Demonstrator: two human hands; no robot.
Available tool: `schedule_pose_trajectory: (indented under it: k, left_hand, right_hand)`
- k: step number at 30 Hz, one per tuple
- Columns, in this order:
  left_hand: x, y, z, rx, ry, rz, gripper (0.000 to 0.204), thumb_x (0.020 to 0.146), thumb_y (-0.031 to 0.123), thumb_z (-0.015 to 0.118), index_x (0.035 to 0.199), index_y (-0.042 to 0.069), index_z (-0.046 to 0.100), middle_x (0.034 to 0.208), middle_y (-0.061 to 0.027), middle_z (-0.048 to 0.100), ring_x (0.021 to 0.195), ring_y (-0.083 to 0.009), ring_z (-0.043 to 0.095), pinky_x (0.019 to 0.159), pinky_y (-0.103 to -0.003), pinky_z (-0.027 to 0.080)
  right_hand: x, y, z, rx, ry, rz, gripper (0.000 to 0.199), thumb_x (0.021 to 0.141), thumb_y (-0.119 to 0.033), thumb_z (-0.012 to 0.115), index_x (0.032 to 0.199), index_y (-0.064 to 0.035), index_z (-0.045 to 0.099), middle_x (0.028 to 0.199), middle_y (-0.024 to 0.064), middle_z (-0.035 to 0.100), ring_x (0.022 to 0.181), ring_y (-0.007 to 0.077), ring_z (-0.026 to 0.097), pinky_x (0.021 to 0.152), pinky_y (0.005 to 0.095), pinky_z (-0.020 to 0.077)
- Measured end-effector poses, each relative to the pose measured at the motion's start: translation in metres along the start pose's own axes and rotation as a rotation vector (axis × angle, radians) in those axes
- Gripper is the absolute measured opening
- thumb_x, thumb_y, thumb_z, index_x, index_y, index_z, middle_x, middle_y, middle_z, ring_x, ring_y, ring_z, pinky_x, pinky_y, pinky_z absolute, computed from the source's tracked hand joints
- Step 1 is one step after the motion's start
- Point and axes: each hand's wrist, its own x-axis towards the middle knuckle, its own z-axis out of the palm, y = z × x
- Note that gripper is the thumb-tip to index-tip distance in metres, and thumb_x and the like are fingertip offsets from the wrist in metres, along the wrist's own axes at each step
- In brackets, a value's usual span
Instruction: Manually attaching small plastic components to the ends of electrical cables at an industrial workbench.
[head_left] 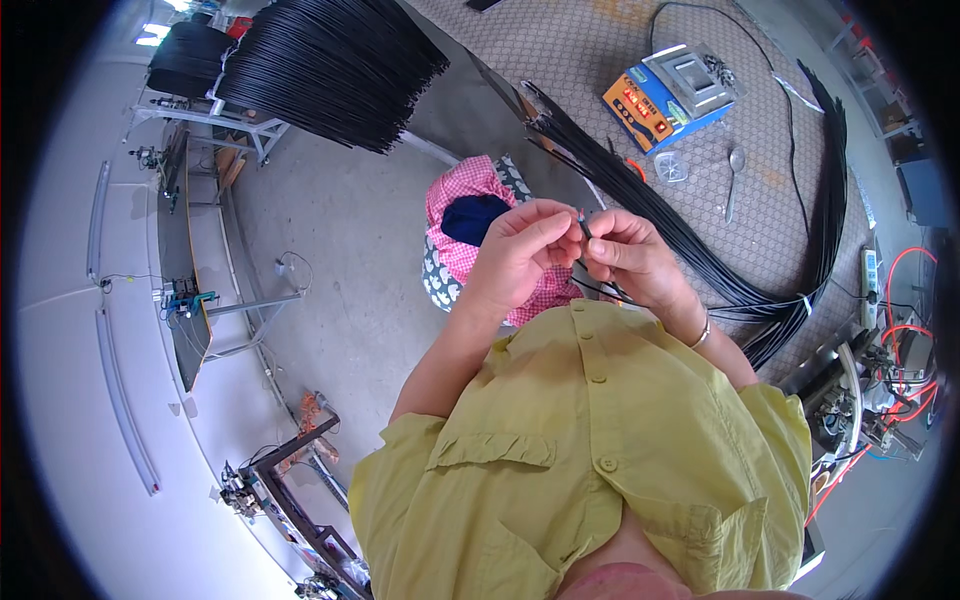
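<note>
The right hand's [632, 258] thumb and index finger are pinched closed around a thin, black, round cable with a reddish tip [586, 230], the tip pointing up between both hands. The left hand's [520, 250] fingers, bunched nearly together, are right beside that tip; whether they grip it, I cannot tell. Beyond the right hand, a long bundle of black cables [826, 215] curves across the grey patterned surface [765, 235].

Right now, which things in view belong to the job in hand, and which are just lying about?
In the job:
- slim black cable, between the left fingers and right fingers
- probably the black cable bundle

Seemingly just lying about:
- spoon
- blue-and-orange box
- clear plastic dish
- pink checked cloth
</note>
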Motion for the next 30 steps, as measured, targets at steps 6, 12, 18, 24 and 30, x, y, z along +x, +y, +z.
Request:
schedule_pose_trajectory:
  k: [6,12,18,24,30]
  left_hand:
    - [-0.004,-0.004,0.012,0.426,0.105,0.297,0.011,0.083,0.004,0.054,0.092,-0.002,0.056,0.082,-0.0061,0.061,0.07,-0.01,0.059,0.062,-0.021,0.048]
    - [-0.004,-0.006,0.012,0.547,0.137,0.454,0.009,0.081,0.0,0.056,0.088,-0.005,0.057,0.076,-0.0057,0.061,0.066,-0.0074,0.058,0.058,-0.018,0.047]
    - [-0.003,-0.006,0.011,0.644,0.151,0.549,0.005,0.079,-0.003,0.057,0.084,-0.004,0.058,0.075,-0.0057,0.06,0.065,-0.007,0.057,0.056,-0.018,0.046]
    - [-0.002,-0.014,0.016,0.506,0.177,0.585,0.006,0.079,-0.003,0.056,0.084,-0.003,0.058,0.073,-0.0042,0.059,0.063,-0.0045,0.053,0.054,-0.016,0.043]
    - [0.003,-0.028,0.016,0.045,0.183,0.36,0.01,0.081,0.005,0.054,0.088,0.0,0.058,0.071,-0.003,0.058,0.056,-0.0035,0.045,0.05,-0.016,0.035]
  right_hand:
    - [-0.002,0.001,0.0,-0.005,0.059,-0.003,0.007,0.08,-0.009,0.06,0.084,-0.0041,0.058,0.068,0.001,0.055,0.054,0.0072,0.046,0.047,0.0193,0.0339]
    - [-0.002,0.0,0.002,-0.142,0.087,-0.021,0.007,0.079,-0.008,0.061,0.082,-0.0032,0.057,0.065,-0.0004,0.053,0.053,0.0054,0.045,0.045,0.0183,0.0334]
    - [-0.004,0.0,0.005,-0.187,0.131,-0.05,0.005,0.079,-0.006,0.061,0.081,-0.0031,0.057,0.064,-0.0008,0.053,0.053,0.0046,0.045,0.045,0.0181,0.0339]
    - [-0.001,0.008,0.006,-0.148,0.154,-0.133,0.007,0.076,-0.001,0.062,0.08,-0.0036,0.057,0.066,-0.0007,0.054,0.054,0.0044,0.046,0.047,0.0178,0.0355]
    - [0.005,0.017,0.001,-0.176,0.156,-0.244,0.01,0.075,0.002,0.063,0.08,-0.0038,0.057,0.068,-0.0001,0.056,0.057,0.0044,0.048,0.05,0.0177,0.0387]
